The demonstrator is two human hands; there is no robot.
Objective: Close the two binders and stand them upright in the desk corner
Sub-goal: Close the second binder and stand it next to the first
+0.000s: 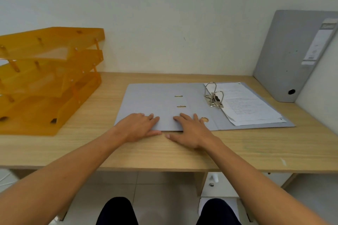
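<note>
Hands flat, fingers spread, gripping nothing: left hand (141, 126) and right hand (190, 131) rest on near edge of open grey lever-arch binder (157, 104). Closed grey cardboard binder (285, 56) upright in corner of light wooden desk (256, 148).

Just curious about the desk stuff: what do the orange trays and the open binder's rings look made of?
The stacked orange letter trays look like translucent glossy plastic: light shows through them. The open binder's arch rings look like polished metal, silvery with bright glints.
</note>
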